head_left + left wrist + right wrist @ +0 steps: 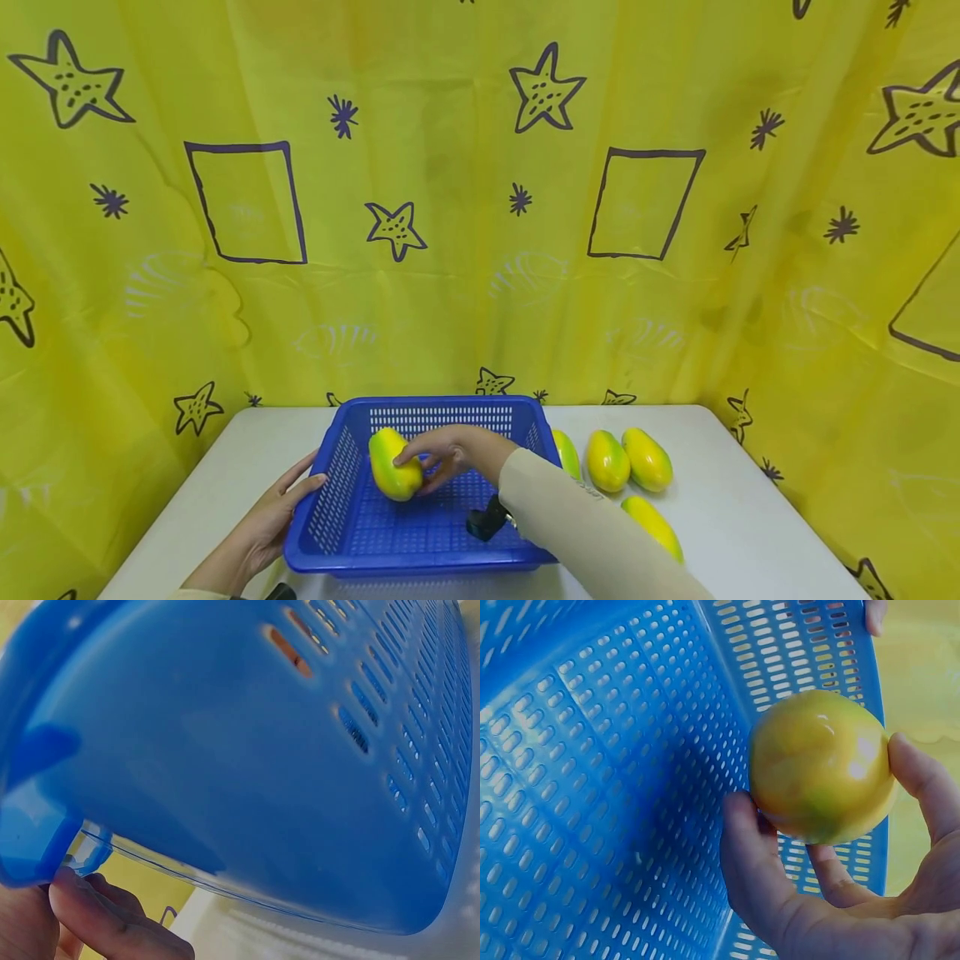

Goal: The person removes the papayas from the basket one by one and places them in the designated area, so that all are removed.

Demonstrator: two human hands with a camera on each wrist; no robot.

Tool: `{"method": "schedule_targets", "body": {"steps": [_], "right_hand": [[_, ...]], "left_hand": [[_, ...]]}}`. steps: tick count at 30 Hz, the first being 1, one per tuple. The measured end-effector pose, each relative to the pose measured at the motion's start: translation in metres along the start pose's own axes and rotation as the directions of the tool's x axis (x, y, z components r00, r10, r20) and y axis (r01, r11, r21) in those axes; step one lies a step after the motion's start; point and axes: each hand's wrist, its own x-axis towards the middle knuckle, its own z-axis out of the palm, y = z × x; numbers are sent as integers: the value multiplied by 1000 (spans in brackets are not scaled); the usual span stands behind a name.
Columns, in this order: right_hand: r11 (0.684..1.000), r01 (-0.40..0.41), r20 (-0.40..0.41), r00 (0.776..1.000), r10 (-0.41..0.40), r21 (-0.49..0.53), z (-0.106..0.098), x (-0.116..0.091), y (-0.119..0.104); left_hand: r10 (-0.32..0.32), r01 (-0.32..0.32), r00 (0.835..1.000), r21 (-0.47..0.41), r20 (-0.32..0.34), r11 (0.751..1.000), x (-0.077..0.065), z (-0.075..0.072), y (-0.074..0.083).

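Observation:
A blue plastic basket (420, 560) with slotted walls stands on the white table. My left hand (273, 517) grips its left rim, thumb on top. From the left wrist view, that hand (112, 919) is at the rim beside the basket's outer wall (210, 750). Inside the basket, toward the left wall, my right hand (450, 454) holds a yellow-green mango (393, 467). The right wrist view shows the thumb and fingers of this hand (840, 915) around the mango (817, 765), which looks raised off the basket floor.
To the basket's right, several more mangoes (647, 460) lie on the white table (750, 517), one partly behind the rim and another partly behind the right sleeve (577, 525). A yellow curtain (450, 317) with star drawings hangs behind the table and along both sides.

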Motion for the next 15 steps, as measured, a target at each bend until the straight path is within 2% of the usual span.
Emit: {"method": "schedule_targets", "body": {"steps": [15], "right_hand": [[999,-37,5,999,37,34,-8,-22,6]], "left_hand": [[-1,1,1000,-5,2,1000,-1,0,1]]}}
